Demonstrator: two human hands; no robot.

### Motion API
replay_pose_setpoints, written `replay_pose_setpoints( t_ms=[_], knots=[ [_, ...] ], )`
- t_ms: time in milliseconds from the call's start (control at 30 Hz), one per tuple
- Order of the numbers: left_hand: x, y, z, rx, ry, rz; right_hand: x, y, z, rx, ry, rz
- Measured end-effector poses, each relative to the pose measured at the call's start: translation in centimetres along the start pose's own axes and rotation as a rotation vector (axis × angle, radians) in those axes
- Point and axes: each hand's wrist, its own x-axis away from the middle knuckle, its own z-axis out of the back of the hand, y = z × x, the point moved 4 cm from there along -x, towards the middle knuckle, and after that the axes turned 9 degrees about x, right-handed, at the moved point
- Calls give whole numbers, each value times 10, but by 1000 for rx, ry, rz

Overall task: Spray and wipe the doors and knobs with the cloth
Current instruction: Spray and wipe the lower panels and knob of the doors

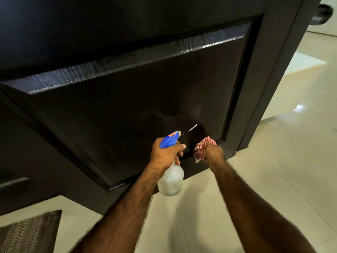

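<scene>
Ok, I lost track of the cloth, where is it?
Head view, right of centre: the red checked cloth is bunched in the right hand, by the door panel's lower corner.
</scene>
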Motion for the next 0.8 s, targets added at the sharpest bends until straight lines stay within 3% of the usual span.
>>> replay_pose_setpoints(
  t_ms=[100, 267, 367, 500, 567, 633, 700, 800],
  knots=[
    [1, 16, 1, 16, 6, -43, 35, -52, 19, 83, 254, 226],
    [8, 52, 9, 47, 32, -152, 112, -146, 51, -115, 576, 1013],
    [9, 50, 14, 52, 49, -179, 99, -137, 37, -24, 703, 1205],
    [0, 12, 9, 18, 50, -85, 56, -49, 1, 76, 617, 1080],
    [-4, -15, 5, -17, 47, 4, 34, -1, -14, 160, 499, 827],
    [-1, -37, 3, -57, 53, 95, 18, 28, -25, 211, 272, 482],
    [2, -52, 8, -64, 74, 166, 15, 28, -27, 253, 135, 294],
    [7, -42, 18, -33, 73, 121, 42, -19, -14, 257, 221, 458]
  ],
)
